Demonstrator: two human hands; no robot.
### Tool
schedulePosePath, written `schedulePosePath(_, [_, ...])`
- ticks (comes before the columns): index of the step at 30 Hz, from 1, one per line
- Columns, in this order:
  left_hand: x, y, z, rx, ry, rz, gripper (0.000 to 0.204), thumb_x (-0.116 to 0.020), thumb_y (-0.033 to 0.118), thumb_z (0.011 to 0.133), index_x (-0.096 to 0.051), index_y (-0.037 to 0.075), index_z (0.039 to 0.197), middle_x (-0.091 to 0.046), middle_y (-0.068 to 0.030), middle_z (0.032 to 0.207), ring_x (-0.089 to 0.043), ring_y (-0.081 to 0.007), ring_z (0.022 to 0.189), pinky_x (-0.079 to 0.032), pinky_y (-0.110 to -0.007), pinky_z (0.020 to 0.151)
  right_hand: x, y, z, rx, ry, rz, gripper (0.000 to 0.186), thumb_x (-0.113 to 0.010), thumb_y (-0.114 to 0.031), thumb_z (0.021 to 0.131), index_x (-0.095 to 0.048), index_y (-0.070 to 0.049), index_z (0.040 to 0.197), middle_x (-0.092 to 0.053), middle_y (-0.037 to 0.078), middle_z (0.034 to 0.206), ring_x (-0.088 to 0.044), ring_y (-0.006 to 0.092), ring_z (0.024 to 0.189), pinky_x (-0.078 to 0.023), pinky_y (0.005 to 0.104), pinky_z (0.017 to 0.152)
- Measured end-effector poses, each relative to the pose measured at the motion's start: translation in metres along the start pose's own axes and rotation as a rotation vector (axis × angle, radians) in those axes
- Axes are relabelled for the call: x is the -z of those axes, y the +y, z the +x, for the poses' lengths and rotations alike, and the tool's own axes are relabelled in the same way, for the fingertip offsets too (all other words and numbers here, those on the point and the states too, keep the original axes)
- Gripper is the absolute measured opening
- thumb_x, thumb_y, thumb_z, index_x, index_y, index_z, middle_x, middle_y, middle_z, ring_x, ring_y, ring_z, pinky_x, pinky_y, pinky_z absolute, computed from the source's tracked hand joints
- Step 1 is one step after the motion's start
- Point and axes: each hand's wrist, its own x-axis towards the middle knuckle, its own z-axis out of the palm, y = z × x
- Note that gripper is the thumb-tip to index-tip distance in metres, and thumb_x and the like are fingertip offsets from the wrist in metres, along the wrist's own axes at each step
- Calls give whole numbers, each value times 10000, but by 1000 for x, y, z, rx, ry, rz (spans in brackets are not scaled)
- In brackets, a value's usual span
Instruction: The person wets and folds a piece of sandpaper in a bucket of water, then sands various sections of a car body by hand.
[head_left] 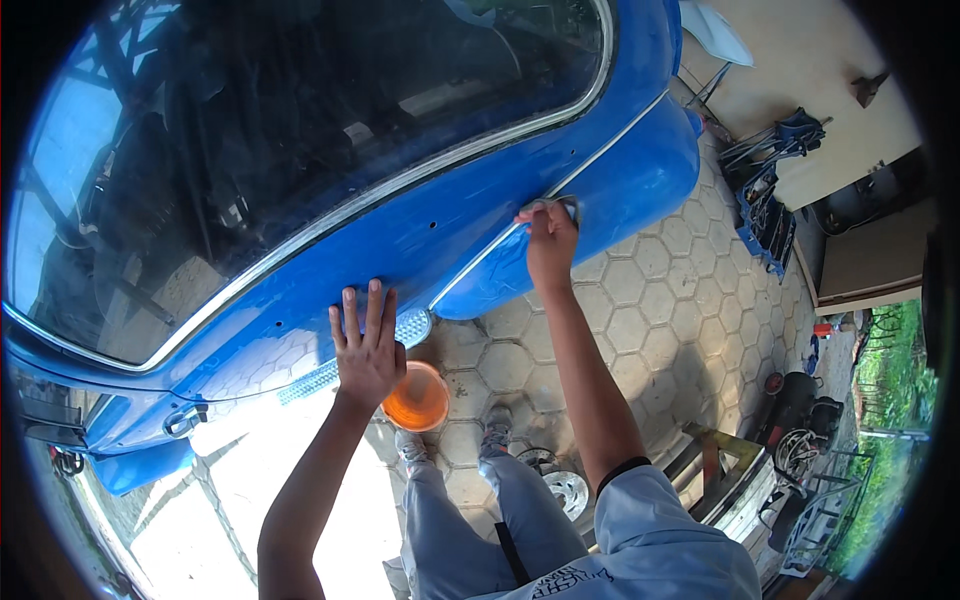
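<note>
A blue car point(480, 190) with a large dark side window point(330, 130) fills the upper left. My left hand point(368, 350) lies against its lower side, fingers stretched out and holding nothing. Farther right, my right hand point(550, 240) is closed at the pale trim strip point(478, 262) that runs along the blue fender point(620, 180). Something small and greyish shows at its fingertips, too hidden to name. Just below my left hand, an orange bucket point(418, 400) stands on the floor, its rim partly behind that hand.
Hexagonal pavers point(640, 320) cover the ground. A blue toolbox with tools point(765, 215) sits at the right. Lower right are a wooden bench point(735, 490), a dark machine point(795, 405) and coiled cable point(797, 452). A metal disc point(568, 492) lies beside my legs.
</note>
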Motion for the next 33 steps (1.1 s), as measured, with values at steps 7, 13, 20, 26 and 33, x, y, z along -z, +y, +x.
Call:
schedulePosePath(7, [-1, 45, 22, 148, 95, -212, 728, -561, 81, 761, -394, 33, 1468, -162, -253, 1585, -59, -518, 1469, -115, -655, 1160, 46, -89, 127, 229, -27, -404, 123, -519, -100, 928, -600, -16, 890, -638, 79, 729, -632, 184, 636, -439, 326, 572])
schedulePosePath(13, [-5, 76, 33, 302, 213, -417, 764, -546, 43, 737, -350, -22, 1473, -136, -339, 1555, -79, -560, 1449, -150, -651, 1149, 26, 2, 21, 424, -285, -797, 110, -568, -109, 876, -528, -27, 813, -600, 164, 683, -612, 354, 606, -482, 429, 565])
schedulePosePath(20, [27, 78, 44, 268, 246, -544, 654, -534, -34, 712, -435, -16, 1359, -267, -289, 1488, -247, -502, 1390, -247, -617, 1106, 39, 20, -28, 43, -421, -548, 107, -580, -69, 861, -519, -38, 777, -590, 139, 655, -614, 333, 614, -472, 434, 569])
schedulePosePath(26, [65, 77, 92, 94, 183, -567, 651, -524, -45, 692, -470, -7, 1340, -348, -233, 1474, -271, -445, 1409, -245, -555, 1128, 103, -42, 15, 260, -385, -634, 123, -576, -46, 822, -479, -34, 747, -529, 136, 696, -544, 309, 637, -444, 406, 590])
schedulePosePath(33, [42, 40, 127, 62, 352, -351, 649, -512, 32, 719, -510, 56, 1367, -367, -183, 1523, -263, -350, 1451, -155, -534, 1167, 119, -75, 100, 413, -427, -777, 118, -539, -25, 812, -458, -24, 726, -517, 155, 675, -525, 337, 619, -430, 422, 589])
